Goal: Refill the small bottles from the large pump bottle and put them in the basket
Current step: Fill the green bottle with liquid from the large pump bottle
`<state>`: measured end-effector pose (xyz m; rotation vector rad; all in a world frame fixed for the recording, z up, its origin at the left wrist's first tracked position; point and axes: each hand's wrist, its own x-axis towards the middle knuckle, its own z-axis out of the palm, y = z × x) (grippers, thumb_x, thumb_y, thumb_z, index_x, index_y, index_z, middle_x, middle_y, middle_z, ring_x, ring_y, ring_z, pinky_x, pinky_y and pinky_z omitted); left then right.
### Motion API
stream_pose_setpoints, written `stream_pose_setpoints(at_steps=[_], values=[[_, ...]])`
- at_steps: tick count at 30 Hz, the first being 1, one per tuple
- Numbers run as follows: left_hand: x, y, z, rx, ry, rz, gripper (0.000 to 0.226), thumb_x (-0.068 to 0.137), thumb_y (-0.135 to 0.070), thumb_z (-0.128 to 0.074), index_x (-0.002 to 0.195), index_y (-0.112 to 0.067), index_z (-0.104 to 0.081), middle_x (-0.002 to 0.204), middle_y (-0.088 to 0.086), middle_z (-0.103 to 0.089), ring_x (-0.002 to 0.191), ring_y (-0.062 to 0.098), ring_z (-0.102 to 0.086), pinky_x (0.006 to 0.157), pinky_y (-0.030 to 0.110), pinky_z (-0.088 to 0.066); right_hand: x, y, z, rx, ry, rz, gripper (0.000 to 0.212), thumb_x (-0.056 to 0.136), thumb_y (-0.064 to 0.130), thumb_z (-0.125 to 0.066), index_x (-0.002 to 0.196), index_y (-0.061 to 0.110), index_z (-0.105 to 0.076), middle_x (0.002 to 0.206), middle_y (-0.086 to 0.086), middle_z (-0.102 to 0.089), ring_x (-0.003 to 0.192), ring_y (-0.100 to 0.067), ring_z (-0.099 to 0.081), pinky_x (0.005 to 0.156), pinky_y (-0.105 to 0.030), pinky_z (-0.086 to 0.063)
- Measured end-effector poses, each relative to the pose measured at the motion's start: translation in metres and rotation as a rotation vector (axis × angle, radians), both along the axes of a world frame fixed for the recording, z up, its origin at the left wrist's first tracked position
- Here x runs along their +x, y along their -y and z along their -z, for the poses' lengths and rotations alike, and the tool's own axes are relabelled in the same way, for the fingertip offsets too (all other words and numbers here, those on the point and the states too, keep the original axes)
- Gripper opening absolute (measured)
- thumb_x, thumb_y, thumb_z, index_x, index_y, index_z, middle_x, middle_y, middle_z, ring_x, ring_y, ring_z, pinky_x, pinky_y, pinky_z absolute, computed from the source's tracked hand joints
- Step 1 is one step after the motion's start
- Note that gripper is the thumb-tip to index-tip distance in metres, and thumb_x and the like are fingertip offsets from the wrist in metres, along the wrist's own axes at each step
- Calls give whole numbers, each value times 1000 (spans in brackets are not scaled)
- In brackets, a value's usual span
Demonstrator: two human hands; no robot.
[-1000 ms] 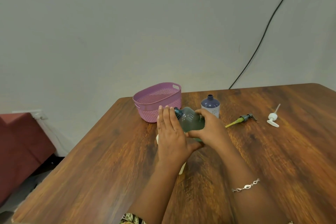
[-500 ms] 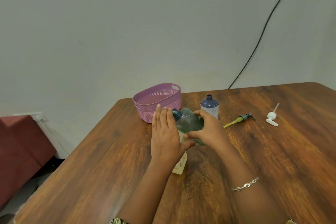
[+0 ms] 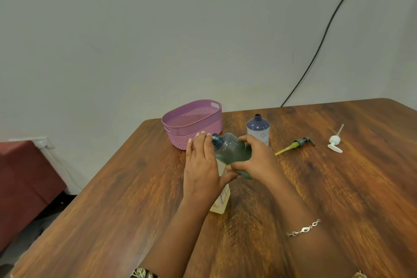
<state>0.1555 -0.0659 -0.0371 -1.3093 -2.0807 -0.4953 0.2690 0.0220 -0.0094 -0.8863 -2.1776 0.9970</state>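
At the back left of the table point(image 3: 352, 196), pink basket point(image 3: 178, 130). Just right of it, grips an upright pale bottle point(image 3: 222, 202) with left hand point(image 3: 203, 167), thumb wrapped round its front. Holds a teal bottle point(image 3: 232, 151) tilted above it in right hand point(image 3: 259, 161), fingers curled round the body, mouth pointing left. Behind, open purple bottle point(image 3: 258, 127); farther right, green pump point(image 3: 295, 143), white pump point(image 3: 335, 142).

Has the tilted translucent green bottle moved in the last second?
No. The translucent green bottle stays tilted, its neck at the near right corner of the purple plastic basket.
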Motion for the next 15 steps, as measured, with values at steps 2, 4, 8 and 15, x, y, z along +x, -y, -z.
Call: stream_pose_setpoints(at_steps=[2,4,8,15], values=[[-1,1,-3,21,-24,10,99,57,-68,-66,121,6,-54,122,20,-58,119,35,-53,102,51,-24,0,0,-3,8,-15,-3,66,63,22,-82,121,22,-50,103,9,-48,95,-9,-46,64,-17,-38],[-2,2,-6,36,-37,24,96,62,-69,-55,120,6,-55,121,20,-59,119,35,-53,102,52,-24,0,-2,-5,27,-14,-12,65,62,22,-82,120,22,-51,103,9,-49,94,-9,-47,61,-13,-35],[-4,0,-5,60,-18,54,92,61,-69,-55,116,5,-58,116,18,-62,114,33,-57,102,48,-28,0,-4,-5,35,-5,-13,64,63,21,-81,119,22,-51,103,9,-49,94,-9,-46,59,-13,-34],[-4,1,-3,39,58,77,86,69,-71,-46,115,2,-59,114,14,-62,113,29,-58,102,39,-37,-2,-4,0,14,-5,-1,63,61,21,-83,116,24,-52,103,7,-52,92,-10,-49,68,-23,-42]])
